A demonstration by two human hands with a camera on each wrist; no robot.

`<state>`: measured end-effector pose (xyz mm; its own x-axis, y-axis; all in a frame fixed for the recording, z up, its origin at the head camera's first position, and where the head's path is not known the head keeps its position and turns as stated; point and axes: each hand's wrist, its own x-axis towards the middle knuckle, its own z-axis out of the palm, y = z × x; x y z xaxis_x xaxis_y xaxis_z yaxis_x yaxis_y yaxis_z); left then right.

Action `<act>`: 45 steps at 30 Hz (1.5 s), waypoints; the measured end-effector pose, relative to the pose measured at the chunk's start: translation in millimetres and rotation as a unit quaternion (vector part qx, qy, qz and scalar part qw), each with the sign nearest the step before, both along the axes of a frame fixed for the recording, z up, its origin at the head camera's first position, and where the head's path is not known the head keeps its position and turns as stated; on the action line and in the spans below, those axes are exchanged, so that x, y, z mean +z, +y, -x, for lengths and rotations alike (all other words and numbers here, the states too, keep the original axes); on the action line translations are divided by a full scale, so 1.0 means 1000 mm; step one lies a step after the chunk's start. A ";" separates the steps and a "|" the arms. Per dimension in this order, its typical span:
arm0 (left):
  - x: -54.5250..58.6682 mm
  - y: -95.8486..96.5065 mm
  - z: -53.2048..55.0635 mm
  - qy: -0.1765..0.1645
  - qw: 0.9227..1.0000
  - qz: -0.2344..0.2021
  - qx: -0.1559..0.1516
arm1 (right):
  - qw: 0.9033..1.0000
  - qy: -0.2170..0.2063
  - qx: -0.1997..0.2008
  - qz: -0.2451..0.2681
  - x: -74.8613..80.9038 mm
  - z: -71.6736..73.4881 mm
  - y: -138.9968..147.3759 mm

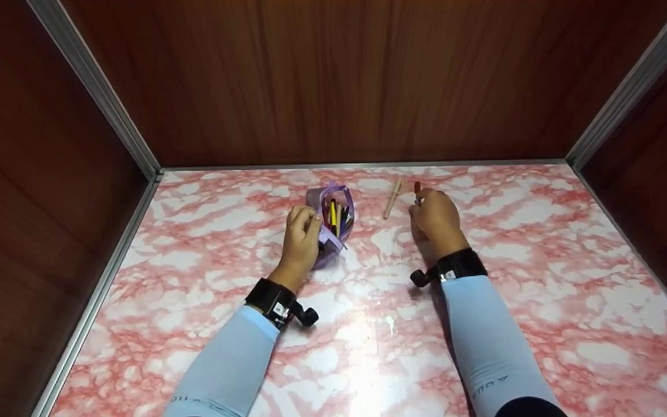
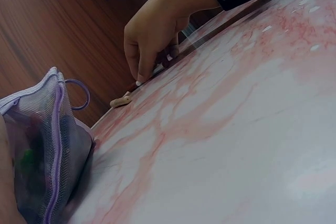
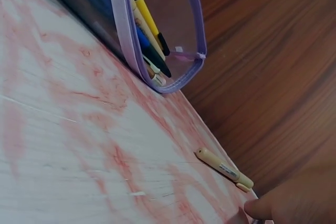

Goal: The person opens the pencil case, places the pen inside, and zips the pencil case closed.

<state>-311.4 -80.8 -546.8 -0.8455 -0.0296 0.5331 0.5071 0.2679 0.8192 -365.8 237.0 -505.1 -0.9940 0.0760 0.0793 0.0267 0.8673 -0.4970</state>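
Note:
A purple mesh pencil case [image 1: 350, 200] lies unzipped on the table, with several pens inside, among them a yellow one [image 3: 147, 17]. My left hand [image 1: 301, 234] grips the case by its left side. Right of the case, my right hand [image 1: 438, 217] reaches down to the table, its thumb and fingers pinching a pen with a dark red end [image 1: 417, 186]; most of that pen is hidden by the hand. Between the case and the right hand lies a beige pen [image 1: 392, 200], touched by neither hand. Its clip shows in the right wrist view.
The table [image 1: 542, 324] has a red and white marbled top. Dark wood panels [image 1: 333, 81] close it in at the back and both sides, with grey metal strips [image 1: 99, 104] at the corners. Black wrist straps with cameras [image 1: 278, 301] are on both arms.

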 end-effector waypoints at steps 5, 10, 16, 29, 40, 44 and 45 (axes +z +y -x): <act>0.000 0.000 0.000 -0.001 1.000 0.003 -0.002 | 1.000 0.020 -0.005 -0.002 0.000 -0.001 0.002; -0.001 0.000 0.001 0.008 1.000 -0.006 -0.001 | 1.000 0.005 -0.011 0.021 0.002 -0.002 0.003; -0.001 0.000 0.000 0.009 1.000 -0.006 0.000 | 0.985 -0.015 0.014 0.169 0.007 0.000 -0.005; 0.000 0.000 0.000 0.012 1.000 -0.008 0.004 | 0.930 -0.075 0.121 0.339 0.027 -0.019 -0.083; 0.000 0.001 0.001 0.013 1.000 0.001 0.017 | 0.912 -0.097 0.135 0.374 0.031 -0.030 -0.101; -0.001 0.000 0.001 0.016 1.000 0.000 0.016 | 0.916 -0.092 0.156 0.357 0.027 -0.033 -0.109; -0.001 0.000 0.001 0.016 1.000 0.000 0.015 | 0.916 -0.091 0.162 0.354 0.026 -0.034 -0.111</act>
<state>-312.4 -80.9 -547.3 -0.8264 -0.0548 0.5603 0.5254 0.2827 0.8025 -332.2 125.8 -479.2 -0.9653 -0.2573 -0.0453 -0.0368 0.3056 -0.9514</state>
